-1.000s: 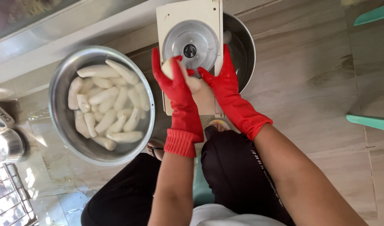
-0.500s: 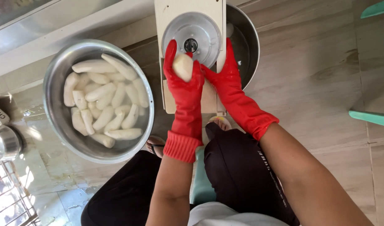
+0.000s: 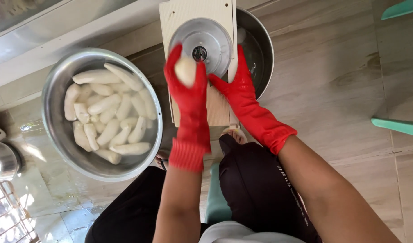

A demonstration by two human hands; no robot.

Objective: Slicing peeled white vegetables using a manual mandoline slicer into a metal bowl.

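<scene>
Left hand: the left hand (image 3: 188, 90), in a red rubber glove, is closed around a pale peeled root piece (image 3: 185, 70) and presses it against the round metal slicing disc (image 3: 199, 42).

Right hand: the right hand (image 3: 237, 85), also gloved in red, lies at the right edge of the cream slicer board (image 3: 215, 18); whether its grip is clenched on the edge or only leaning there, I cannot tell.

Root piece: it sits in the left palm, touching the lower left part of the disc, with the fingertips just beside the metal.

Risk to fingers: the piece looks already short (the glove covers most of it), so I judge a slip could bring the fingertips onto the cutting edge; rubber like this would give little protection.

Risk of slipping: the roots rest in water in the big steel bowl (image 3: 100, 114), so the piece is probably wet and can shoot out of the grip under a strong push.

Risk to board: the board leans over the dark basin (image 3: 260, 49) behind it and seems steadied only by the right hand; if that hand gives way, the board may slide or tip.

Risk on floor: the floor tiles (image 3: 332, 85) near the bowl look wet at the lower left, and a bare foot (image 3: 236, 135) is just below the board, near where a dropped piece would fall.
</scene>
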